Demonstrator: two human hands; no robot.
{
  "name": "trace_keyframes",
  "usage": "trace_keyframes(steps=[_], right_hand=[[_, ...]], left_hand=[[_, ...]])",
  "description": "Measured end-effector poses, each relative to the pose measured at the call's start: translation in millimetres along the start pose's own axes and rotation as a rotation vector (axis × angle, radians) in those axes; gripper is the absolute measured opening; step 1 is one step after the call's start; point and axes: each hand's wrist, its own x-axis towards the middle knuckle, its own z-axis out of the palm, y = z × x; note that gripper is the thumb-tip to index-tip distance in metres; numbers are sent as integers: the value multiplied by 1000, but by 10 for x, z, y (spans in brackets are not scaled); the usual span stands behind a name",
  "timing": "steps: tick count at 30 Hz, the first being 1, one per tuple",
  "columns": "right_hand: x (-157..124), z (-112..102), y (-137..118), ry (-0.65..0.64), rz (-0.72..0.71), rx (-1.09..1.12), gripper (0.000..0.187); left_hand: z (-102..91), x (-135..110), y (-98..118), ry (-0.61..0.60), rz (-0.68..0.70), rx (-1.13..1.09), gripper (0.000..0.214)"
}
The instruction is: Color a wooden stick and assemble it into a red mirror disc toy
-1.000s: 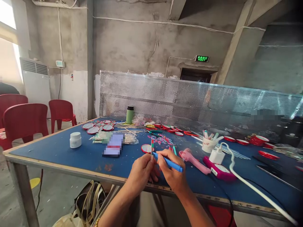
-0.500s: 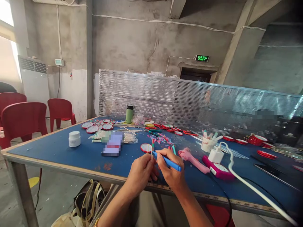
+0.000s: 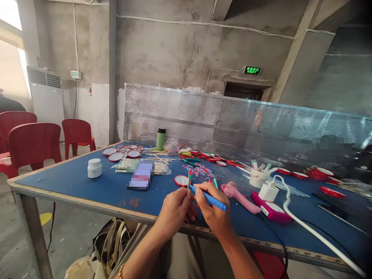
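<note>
My left hand (image 3: 176, 205) is closed round a thin upright stick (image 3: 190, 179) with red, green and white bands at its top. In my right hand (image 3: 213, 209) is a blue pen (image 3: 214, 200), its tip end against or very near the stick just above my left fingers. Right behind the hands lies a round red-rimmed disc (image 3: 181, 180), partly covered by the stick. A teal marker (image 3: 215, 183) rests beyond my right hand, and the pink handheld fan (image 3: 241, 198) is to its right.
Left of the hands are a phone (image 3: 141, 176), a white jar (image 3: 94, 168) and several red-rimmed discs (image 3: 115, 156). Small coloured clips (image 3: 200, 169) lie behind. On the right stand a cup of markers (image 3: 258, 177) and a white charger (image 3: 267, 192) with its cable (image 3: 315, 232).
The whole view has shifted slightly, so things appear a little further right. Both hands keep their hold on the stick and the pen, with almost no change between them.
</note>
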Motion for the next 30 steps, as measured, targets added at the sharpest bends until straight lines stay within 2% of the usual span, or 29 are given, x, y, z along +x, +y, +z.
trace_keyframes(steps=[22,30], right_hand=[[3,-13,-5,-35,-1,31,16],[6,-2,2,-8,-7,8,14]], left_hand=[[-1,-13,23,1,6,36,26],[2,-11,26,0,-2,22,23]])
